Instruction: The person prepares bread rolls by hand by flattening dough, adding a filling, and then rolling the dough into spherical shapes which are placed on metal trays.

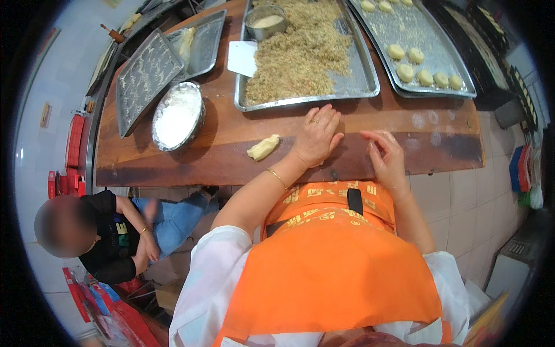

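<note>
Steel-grey, the bowl [198, 110] heaped with white flour [176, 118] comes first as I scan from the left, plainly not used up. Next is the dough roll [263, 148], short and pale, lying alone on the desk [231, 128], near the left wrist but apart from it; I'd judge it not yet shaped. Beside it, the left hand [317, 134] is spread palm down with its fingers stretched out, near the front edge of the big tray [359, 81]. I see nothing in that grip, though I cannot tell what the palm might cover. Plenty of crumbly mixture [300, 58] remains in the tray, with the near right corner mostly bare. The right hand [386, 156] is loosely curled, its thumb and fingers apart, with nothing visible between them. Farther right, pale dough rounds [404, 73] sit on another tray [445, 52]: six at the near end and a few more at the far end. They look shaped to me, with much of that tray left to fill.

The desk is brown wood, with whitish smudges towards its right end. On its left side, a flour-dusted tray [147, 81] overlaps another metal one. Around it I see a pale wall at far left, red boxes [74, 141], a seated person [173, 225] in jeans with arms folded in, then a tiled floor [462, 208] and, at far right, a grey bin [509, 114].
</note>
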A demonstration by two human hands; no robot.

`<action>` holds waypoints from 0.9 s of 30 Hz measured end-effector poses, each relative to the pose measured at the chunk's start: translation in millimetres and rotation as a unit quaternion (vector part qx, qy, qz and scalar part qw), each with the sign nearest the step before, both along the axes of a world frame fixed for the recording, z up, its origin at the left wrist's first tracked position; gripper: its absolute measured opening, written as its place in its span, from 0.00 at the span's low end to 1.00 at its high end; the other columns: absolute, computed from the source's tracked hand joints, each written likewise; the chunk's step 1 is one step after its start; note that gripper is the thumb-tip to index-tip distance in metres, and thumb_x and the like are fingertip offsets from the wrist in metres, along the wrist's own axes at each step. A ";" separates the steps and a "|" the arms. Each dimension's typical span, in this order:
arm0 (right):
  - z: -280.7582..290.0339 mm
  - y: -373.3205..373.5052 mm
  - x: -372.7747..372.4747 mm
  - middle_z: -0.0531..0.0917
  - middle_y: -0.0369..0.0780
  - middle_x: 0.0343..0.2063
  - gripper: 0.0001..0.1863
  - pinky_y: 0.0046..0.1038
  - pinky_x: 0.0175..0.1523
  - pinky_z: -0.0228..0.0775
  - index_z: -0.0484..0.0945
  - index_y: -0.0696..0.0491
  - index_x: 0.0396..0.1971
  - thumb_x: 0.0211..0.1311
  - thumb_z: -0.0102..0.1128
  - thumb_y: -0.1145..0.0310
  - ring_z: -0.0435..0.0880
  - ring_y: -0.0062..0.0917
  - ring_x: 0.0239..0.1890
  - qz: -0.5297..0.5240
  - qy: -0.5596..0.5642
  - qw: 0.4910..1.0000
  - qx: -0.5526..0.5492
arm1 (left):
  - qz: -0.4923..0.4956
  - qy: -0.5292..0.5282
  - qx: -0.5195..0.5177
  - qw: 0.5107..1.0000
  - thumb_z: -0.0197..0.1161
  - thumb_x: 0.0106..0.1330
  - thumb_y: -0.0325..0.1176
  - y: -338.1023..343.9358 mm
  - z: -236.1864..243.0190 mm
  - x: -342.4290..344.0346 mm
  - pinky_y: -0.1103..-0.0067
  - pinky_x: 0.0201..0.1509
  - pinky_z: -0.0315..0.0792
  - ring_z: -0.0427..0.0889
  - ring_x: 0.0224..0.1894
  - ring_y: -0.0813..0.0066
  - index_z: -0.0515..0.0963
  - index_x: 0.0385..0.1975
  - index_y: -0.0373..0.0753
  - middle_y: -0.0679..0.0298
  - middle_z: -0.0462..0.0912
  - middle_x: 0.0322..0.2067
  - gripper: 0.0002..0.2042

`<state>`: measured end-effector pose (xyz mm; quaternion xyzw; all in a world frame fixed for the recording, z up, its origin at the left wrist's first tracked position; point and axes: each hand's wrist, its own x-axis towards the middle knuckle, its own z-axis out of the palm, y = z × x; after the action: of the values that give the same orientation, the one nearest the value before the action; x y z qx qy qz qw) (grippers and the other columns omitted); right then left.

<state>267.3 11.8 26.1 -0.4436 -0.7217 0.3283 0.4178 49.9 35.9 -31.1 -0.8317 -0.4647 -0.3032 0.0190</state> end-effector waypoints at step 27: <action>-51.9 228.6 -159.7 0.75 0.53 0.54 0.28 0.47 0.44 0.76 0.69 0.41 0.64 0.63 0.59 0.59 0.82 0.50 0.42 0.204 -0.449 0.852 0.176 | -0.122 -0.667 -0.371 0.634 0.49 0.68 0.33 -59.3 13.8 -38.1 0.71 0.49 0.74 0.75 0.44 0.70 0.66 0.45 0.37 0.58 0.75 0.41 0.10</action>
<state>107.6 240.4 -25.8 -0.3046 -0.9507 0.0394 0.0430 11.8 -23.4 -17.3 -0.3885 -0.3186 -0.5769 -0.6440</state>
